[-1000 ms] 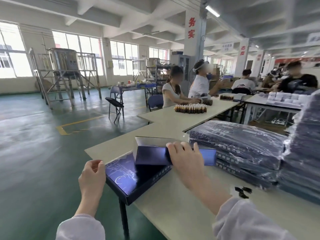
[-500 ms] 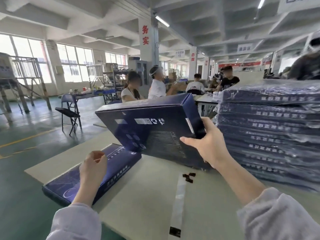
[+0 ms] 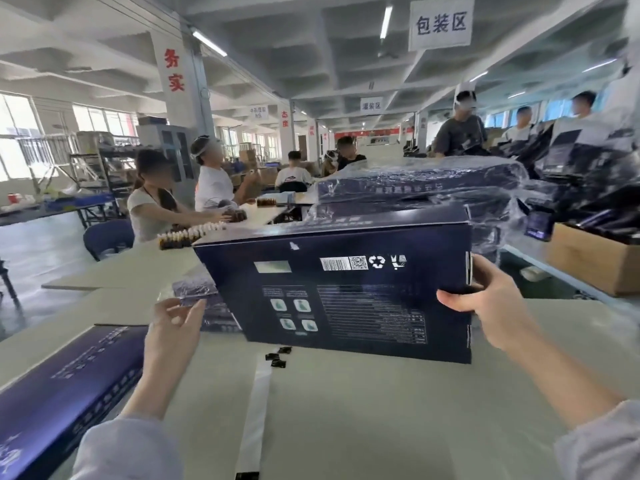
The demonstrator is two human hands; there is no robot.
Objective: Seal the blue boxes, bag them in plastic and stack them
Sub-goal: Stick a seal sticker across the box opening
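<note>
One blue box [image 3: 346,289] upright over pale table [image 3: 363,417], right hand [image 3: 495,306] gripping its end, left hand [image 3: 173,327] hold unclear, factory hall [image 3: 294,57]

a white hanging sign [image 3: 440,24] under the ceiling reads 包装区 in dark characters, and a smaller sign [image 3: 371,105] farther back reads 灌装区. the near pillar [image 3: 175,69] carries 务实 in red, and a farther pillar [image 3: 284,118] carries 态度 in red. the back of the blue box [image 3: 346,306] shows a barcode [image 3: 333,264], a qr code [image 3: 358,262] and a recycling mark [image 3: 376,261]; its fine print is too small to read.
</note>
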